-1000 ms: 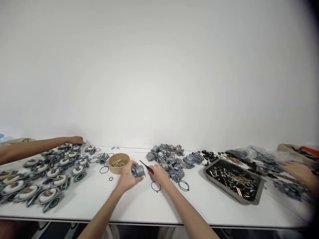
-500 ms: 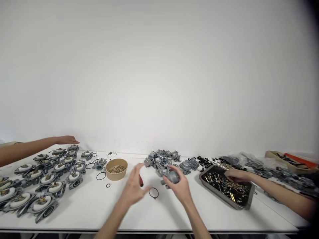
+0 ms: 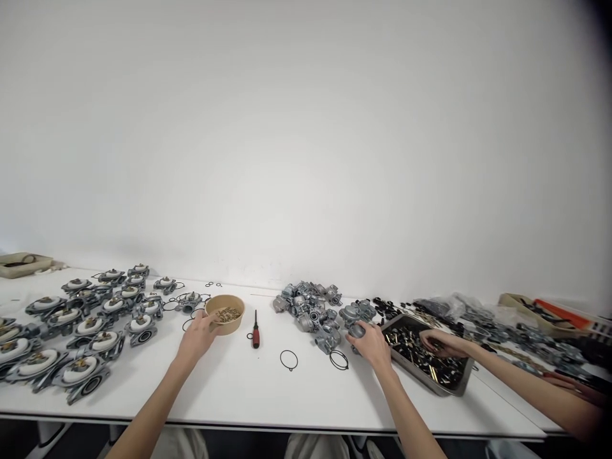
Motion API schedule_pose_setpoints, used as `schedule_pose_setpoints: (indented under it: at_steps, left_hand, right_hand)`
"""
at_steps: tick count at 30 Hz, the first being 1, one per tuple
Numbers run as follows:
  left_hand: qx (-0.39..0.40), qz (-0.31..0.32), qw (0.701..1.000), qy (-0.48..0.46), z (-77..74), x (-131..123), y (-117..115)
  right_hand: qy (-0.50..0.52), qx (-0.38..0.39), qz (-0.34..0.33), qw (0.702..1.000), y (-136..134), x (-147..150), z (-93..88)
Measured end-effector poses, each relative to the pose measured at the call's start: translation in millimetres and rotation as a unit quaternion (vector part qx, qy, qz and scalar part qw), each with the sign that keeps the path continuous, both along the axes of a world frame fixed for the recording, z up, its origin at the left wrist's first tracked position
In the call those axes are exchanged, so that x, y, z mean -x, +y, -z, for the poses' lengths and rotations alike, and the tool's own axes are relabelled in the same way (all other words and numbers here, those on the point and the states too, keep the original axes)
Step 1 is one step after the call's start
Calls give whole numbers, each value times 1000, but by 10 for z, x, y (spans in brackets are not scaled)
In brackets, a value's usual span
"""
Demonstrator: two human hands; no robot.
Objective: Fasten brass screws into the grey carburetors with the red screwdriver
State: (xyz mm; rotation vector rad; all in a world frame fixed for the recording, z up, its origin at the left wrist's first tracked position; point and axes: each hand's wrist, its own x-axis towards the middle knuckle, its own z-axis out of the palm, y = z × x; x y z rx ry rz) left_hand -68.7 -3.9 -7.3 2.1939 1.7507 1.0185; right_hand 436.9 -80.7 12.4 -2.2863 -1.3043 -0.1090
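Note:
My left hand (image 3: 197, 336) is at the near left side of a brown paper bowl (image 3: 233, 326), its fingers and thumb closed against the rim and wall. Small brass-coloured screws (image 3: 227, 315) lie inside the bowl. My right hand (image 3: 371, 345) curls over a rounded grey metal carburetor bowl (image 3: 356, 330), beside similar grey covers (image 3: 357, 310); its fingertips are partly hidden. Between my hands lie a red-handled screwdriver (image 3: 255, 336), a thin black rubber ring (image 3: 289, 360) and overlapping black rings (image 3: 339, 360).
Several carburetor bodies with white floats (image 3: 105, 341) stand on the left. Behind my right hand is a heap of grey carburetor castings (image 3: 310, 306). A co-worker's hand (image 3: 442, 344) reaches into a dark metal tray (image 3: 421, 375) of small brass parts, close on my right.
My left hand has moved left to the paper bowl, uncovering the screwdriver. My right hand has moved right with the grey part, towards the covers. The co-worker's arm at far left has left view.

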Motion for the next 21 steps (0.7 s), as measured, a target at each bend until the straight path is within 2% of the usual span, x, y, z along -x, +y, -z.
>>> schedule_pose_setpoints:
  at_steps: [8, 13, 18, 21]
  left_hand:
    - [1, 67, 998, -20, 27, -457, -162]
    - [-1, 114, 991, -63, 140, -708, -317]
    - [-1, 170, 979, -110, 296, -712, -443]
    - [10, 179, 975, -131, 324, -640, -448]
  right_hand:
    - [-10, 11, -11, 1000, -52, -8, 45]
    - [-6, 6, -28, 1000, -47, -34, 69]
    - [9, -28, -39, 999, -28, -141, 124]
    - [7, -51, -50, 997, -15, -231, 169]
